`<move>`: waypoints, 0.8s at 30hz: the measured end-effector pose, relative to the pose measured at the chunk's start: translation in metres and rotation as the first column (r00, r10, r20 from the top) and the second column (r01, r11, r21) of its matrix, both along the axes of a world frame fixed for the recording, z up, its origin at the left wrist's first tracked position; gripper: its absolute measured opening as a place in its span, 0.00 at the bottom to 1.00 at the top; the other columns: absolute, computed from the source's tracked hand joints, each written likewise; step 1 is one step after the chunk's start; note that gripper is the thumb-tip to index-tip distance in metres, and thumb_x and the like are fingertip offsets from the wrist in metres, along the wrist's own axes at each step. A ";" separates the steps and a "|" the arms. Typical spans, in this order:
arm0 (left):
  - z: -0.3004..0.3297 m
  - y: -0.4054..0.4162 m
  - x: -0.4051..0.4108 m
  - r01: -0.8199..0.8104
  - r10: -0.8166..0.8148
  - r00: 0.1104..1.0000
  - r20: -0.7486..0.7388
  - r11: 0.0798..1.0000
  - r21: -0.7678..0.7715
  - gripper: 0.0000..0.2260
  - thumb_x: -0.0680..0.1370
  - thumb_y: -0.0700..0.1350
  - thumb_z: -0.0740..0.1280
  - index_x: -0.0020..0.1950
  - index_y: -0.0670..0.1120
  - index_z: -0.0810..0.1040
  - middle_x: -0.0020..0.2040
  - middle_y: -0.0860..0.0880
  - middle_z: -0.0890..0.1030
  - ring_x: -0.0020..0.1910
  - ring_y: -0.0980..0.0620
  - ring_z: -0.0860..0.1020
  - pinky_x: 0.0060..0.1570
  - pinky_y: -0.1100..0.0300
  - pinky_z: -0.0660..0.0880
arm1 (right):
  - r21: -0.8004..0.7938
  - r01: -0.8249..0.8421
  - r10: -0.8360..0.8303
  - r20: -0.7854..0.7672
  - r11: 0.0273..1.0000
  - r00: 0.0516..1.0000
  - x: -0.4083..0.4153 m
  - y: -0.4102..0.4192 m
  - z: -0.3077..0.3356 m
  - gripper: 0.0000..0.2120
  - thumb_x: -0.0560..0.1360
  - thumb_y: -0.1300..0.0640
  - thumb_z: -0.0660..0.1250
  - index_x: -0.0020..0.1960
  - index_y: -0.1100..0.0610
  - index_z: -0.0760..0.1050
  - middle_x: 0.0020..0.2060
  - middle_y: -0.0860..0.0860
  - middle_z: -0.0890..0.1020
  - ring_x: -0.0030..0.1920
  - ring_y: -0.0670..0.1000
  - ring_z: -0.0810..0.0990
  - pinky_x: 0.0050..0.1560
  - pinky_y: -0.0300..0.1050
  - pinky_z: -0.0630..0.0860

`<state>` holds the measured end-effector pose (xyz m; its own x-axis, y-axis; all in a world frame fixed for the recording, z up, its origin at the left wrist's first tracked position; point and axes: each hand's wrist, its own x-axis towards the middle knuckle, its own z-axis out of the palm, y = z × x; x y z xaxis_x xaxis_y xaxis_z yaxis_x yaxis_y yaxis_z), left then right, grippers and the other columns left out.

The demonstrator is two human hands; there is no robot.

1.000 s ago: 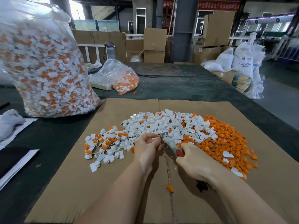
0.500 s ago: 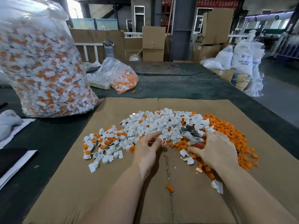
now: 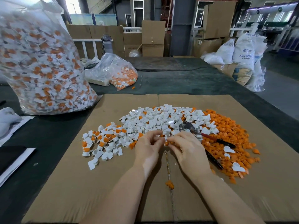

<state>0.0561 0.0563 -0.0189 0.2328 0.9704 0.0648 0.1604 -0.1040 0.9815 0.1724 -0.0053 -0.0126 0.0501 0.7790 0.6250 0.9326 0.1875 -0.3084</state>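
Observation:
A heap of white plastic caps (image 3: 155,122), some with orange inserts, lies on a cardboard sheet (image 3: 64,183). To its right spreads a pile of orange pieces (image 3: 229,135). Pliers (image 3: 208,136) with red and black handles lie on the orange pile, jaws toward the white heap. My left hand (image 3: 148,147) and my right hand (image 3: 187,147) meet at the near edge of the heap, fingertips pinching one small white and orange cap (image 3: 165,139) between them.
A big clear bag of caps (image 3: 40,62) stands at the left. A smaller clear bag (image 3: 118,71) lies behind the sheet on the dark green table (image 3: 186,81). Cardboard boxes and white sacks (image 3: 246,52) stand beyond. A loose orange piece (image 3: 169,184) lies near my arms.
My right hand put the pliers down on the orange pile and came back left to join my left hand on a small cap.

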 end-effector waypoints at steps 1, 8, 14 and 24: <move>0.000 0.000 0.000 0.001 -0.001 1.000 -0.013 1.000 0.003 0.08 0.76 0.39 0.68 0.51 0.52 0.78 0.43 0.45 0.83 0.45 0.51 0.81 0.51 0.62 0.74 | 0.014 -0.003 0.003 -0.005 1.000 1.000 -0.001 0.001 -0.002 0.05 0.68 0.63 0.74 0.44 0.59 0.81 0.37 0.52 0.80 0.40 0.53 0.77 0.41 0.50 0.77; -0.001 -0.003 0.002 -0.076 0.085 0.989 -0.121 0.994 0.077 0.08 0.79 0.41 0.64 0.49 0.52 0.80 0.43 0.61 0.78 0.42 0.69 0.74 0.40 0.80 0.66 | 0.124 0.252 -0.248 -0.051 0.960 0.967 0.006 -0.002 -0.011 0.05 0.67 0.65 0.75 0.40 0.58 0.80 0.37 0.51 0.80 0.40 0.55 0.78 0.42 0.49 0.71; 0.006 -0.001 -0.014 -0.204 0.246 0.937 -0.248 0.961 0.184 0.11 0.79 0.38 0.58 0.47 0.50 0.78 0.45 0.55 0.76 0.43 0.62 0.74 0.37 0.73 0.66 | 0.126 0.383 -0.380 -0.052 0.915 0.924 0.006 -0.002 -0.014 0.07 0.66 0.65 0.75 0.39 0.56 0.80 0.36 0.50 0.80 0.40 0.54 0.78 0.45 0.48 0.65; 0.004 0.010 -0.048 -0.159 0.470 0.570 -0.674 0.868 0.470 0.09 0.80 0.47 0.58 0.55 0.53 0.77 0.53 0.54 0.76 0.56 0.52 0.69 0.57 0.56 0.63 | 0.135 0.368 -0.383 0.111 0.920 0.917 0.002 0.002 -0.018 0.06 0.66 0.64 0.75 0.39 0.57 0.80 0.37 0.52 0.79 0.39 0.55 0.77 0.46 0.51 0.66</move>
<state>0.0082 0.0658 -0.0146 0.0308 0.9413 0.3363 0.8992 -0.1730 0.4019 0.1748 -0.0028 -0.0309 0.2364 0.6455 0.7263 0.9717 -0.1587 -0.1753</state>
